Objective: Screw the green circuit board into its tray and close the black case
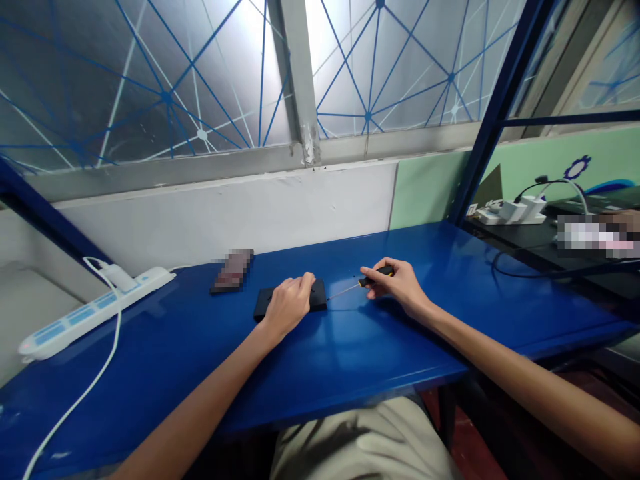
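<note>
A flat black rectangular box (319, 295) lies on the blue table (300, 373). My left hand (290, 300) rests over its middle, fingers wrapped onto its far edge, so much of the box is hidden. To the right, my right hand (395, 283) grips the black and yellow handle of a screwdriver (379, 275). The thin shaft points left, its tip at the right end of the box; whether it touches cannot be made out. One tiny dark piece (354, 277) lies on the table just beyond the shaft.
A phone (233, 270) lies behind the box to the left. The white power strip (100, 310) at the left edge trails a white cable (113, 347) toward me. On a neighbouring black desk (530, 233) at right stand another power strip (493, 215) and cables. A wall and windows close off the back.
</note>
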A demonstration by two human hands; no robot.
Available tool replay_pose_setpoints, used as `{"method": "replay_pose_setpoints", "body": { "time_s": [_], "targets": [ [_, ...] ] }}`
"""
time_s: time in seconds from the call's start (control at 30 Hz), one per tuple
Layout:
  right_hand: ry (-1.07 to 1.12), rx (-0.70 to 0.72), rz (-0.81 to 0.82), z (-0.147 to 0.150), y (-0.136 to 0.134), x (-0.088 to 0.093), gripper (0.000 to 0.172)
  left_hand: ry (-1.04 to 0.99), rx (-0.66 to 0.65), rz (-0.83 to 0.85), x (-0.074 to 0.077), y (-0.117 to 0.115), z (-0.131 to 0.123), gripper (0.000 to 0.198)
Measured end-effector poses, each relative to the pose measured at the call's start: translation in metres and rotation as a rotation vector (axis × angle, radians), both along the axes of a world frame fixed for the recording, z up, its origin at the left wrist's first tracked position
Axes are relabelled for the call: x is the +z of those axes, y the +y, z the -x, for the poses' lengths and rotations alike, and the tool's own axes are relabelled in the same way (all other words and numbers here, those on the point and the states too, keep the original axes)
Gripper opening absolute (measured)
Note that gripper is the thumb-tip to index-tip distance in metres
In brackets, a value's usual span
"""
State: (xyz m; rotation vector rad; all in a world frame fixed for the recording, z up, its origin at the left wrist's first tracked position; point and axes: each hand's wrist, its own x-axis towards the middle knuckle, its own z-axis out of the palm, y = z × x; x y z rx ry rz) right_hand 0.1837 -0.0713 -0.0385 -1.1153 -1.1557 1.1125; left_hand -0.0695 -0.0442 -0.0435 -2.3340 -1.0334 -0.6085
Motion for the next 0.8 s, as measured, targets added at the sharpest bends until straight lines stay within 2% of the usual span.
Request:
{"method": "replay_pose_setpoints", "body": {
  "time_s": [0.27, 0.53, 0.63, 0.73, 0.8],
  "targets": [
    [-0.018, 0.179, 0.120, -0.016, 0.005, -0.003, 0.039, 0.000, 0.024, 0.014, 0.001, -0.001, 0.000, 0.027],
    [-0.296, 0.158, 0.009, -0.020, 0.005, 0.000, 0.043, -0.003, 0.036, 0.040, 0.000, -0.001, -0.001, 0.028],
    [-0.300, 0.272, 0.027, -0.028, 0.004, 0.002, 0.039, -0.009, 0.033, 0.042, 0.000, -0.001, -0.001, 0.028],
    [-0.197, 0.446, 0.074, -0.036, 0.003, 0.005, 0.044, -0.016, 0.020, 0.034, -0.001, 0.000, -0.001, 0.028],
    [-0.191, 0.465, 0.045, -0.038, 0.003, 0.005, 0.042, -0.023, 0.011, 0.028, -0.001, 0.000, 0.000, 0.027]
  ]
}}
